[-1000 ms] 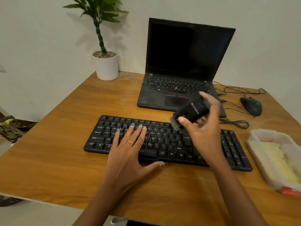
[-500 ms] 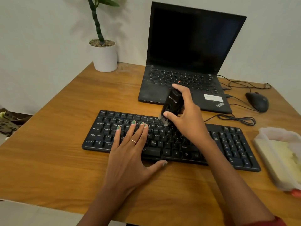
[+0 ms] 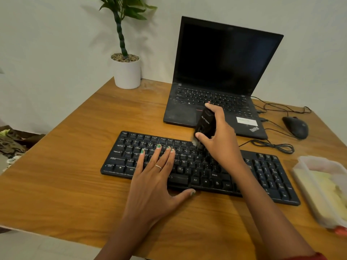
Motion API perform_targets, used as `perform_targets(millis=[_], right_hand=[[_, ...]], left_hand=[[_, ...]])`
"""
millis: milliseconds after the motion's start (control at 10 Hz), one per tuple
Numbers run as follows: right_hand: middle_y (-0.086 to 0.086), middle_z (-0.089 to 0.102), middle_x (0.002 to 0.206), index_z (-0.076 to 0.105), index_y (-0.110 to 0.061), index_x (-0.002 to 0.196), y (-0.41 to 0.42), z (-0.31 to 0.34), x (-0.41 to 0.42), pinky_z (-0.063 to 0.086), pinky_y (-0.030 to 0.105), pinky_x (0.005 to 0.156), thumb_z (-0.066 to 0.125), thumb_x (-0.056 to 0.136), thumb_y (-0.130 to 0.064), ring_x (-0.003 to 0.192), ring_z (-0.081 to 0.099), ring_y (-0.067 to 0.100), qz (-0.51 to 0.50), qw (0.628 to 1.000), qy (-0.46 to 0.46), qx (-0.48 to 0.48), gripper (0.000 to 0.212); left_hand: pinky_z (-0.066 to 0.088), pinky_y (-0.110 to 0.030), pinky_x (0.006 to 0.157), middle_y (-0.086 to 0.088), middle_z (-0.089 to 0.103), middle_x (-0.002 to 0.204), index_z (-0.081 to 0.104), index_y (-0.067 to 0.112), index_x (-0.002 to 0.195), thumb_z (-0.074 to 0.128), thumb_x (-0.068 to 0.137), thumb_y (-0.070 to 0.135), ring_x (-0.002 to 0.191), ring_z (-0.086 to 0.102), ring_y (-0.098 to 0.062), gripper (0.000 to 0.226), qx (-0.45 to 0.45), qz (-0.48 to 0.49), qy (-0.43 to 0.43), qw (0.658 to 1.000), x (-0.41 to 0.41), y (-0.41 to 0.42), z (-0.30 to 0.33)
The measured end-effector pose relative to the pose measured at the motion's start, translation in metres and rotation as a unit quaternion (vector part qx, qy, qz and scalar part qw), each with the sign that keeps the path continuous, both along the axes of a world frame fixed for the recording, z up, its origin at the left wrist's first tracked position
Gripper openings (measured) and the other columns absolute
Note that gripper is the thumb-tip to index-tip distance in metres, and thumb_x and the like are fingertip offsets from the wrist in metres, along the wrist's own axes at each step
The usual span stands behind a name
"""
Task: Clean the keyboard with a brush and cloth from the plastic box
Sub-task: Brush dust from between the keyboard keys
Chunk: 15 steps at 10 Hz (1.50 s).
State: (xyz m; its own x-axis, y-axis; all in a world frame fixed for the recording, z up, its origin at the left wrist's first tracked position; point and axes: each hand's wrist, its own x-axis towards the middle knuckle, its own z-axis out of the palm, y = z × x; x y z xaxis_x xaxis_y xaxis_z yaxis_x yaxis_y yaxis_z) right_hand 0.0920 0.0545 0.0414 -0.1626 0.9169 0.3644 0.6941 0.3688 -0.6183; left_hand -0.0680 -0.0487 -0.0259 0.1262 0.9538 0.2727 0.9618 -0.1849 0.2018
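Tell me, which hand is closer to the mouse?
The right hand. It holds the brush over the keyboard, left of the mouse. The left hand lies flat on the keys, farther left still.

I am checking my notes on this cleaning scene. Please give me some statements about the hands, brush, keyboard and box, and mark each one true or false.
1. The right hand grips the black brush. True.
2. The left hand lies flat on the keyboard. True.
3. The laptop lid is closed. False: it stands open, screen dark.
4. The plastic box sits left of the keyboard. False: it sits right.
5. The brush bristles point down at the keys. True.
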Motion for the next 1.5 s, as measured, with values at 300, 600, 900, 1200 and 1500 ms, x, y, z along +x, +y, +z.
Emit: perform_targets(millis=[300, 600, 900, 1200, 1500], right_hand=[[-0.002, 0.054, 0.122, 0.025, -0.036, 0.139, -0.002, 0.002, 0.003, 0.055, 0.034, 0.079, 0.071, 0.081, -0.015, 0.101, 0.058, 0.017, -0.008, 1.000, -0.022, 0.006, 0.077], [-0.004, 0.055, 0.102, 0.026, -0.032, 0.131, -0.010, 0.013, 0.005, 0.048, 0.017, 0.056, 0.072, 0.080, -0.017, 0.082, 0.060, 0.012, 0.046, 0.995, -0.031, -0.087, 0.071], [-0.006, 0.051, 0.109, 0.023, -0.041, 0.136, -0.023, 0.019, 0.001, 0.054, 0.025, 0.070, 0.073, 0.079, -0.016, 0.093, 0.056, 0.014, 0.049, 0.995, -0.059, -0.070, 0.080], [-0.002, 0.055, 0.117, 0.026, -0.040, 0.137, -0.020, 0.007, -0.007, 0.053, 0.031, 0.079, 0.072, 0.079, -0.013, 0.101, 0.058, 0.018, -0.009, 0.999, 0.019, -0.029, 0.079], [-0.002, 0.054, 0.118, 0.023, -0.040, 0.139, -0.026, 0.010, -0.009, 0.052, 0.035, 0.082, 0.071, 0.081, -0.014, 0.104, 0.055, 0.017, -0.008, 0.999, -0.020, -0.026, 0.080]], left_hand=[[0.014, -0.048, 0.112, -0.004, 0.049, 0.144, 0.047, 0.010, 0.141, 0.021, 0.081, 0.086, 0.138, 0.037, -0.023, 0.100, 0.004, 0.001, -0.006, 1.000, 0.000, 0.000, -0.002], [0.012, -0.048, 0.113, -0.004, 0.048, 0.145, 0.046, 0.011, 0.142, 0.022, 0.080, 0.086, 0.139, 0.036, -0.023, 0.100, 0.004, 0.000, -0.007, 1.000, 0.000, 0.001, -0.004], [0.013, -0.048, 0.112, -0.004, 0.048, 0.144, 0.047, 0.011, 0.141, 0.021, 0.081, 0.086, 0.139, 0.037, -0.023, 0.100, 0.006, -0.001, -0.008, 1.000, 0.000, 0.001, -0.005], [0.016, -0.047, 0.112, -0.003, 0.049, 0.144, 0.047, 0.012, 0.141, 0.022, 0.080, 0.086, 0.138, 0.038, -0.022, 0.100, 0.006, -0.002, -0.008, 1.000, 0.000, 0.001, -0.004], [0.015, -0.045, 0.112, -0.003, 0.048, 0.145, 0.047, 0.012, 0.142, 0.023, 0.080, 0.086, 0.138, 0.038, -0.021, 0.099, 0.007, -0.003, -0.009, 1.000, 0.000, 0.001, -0.005]])
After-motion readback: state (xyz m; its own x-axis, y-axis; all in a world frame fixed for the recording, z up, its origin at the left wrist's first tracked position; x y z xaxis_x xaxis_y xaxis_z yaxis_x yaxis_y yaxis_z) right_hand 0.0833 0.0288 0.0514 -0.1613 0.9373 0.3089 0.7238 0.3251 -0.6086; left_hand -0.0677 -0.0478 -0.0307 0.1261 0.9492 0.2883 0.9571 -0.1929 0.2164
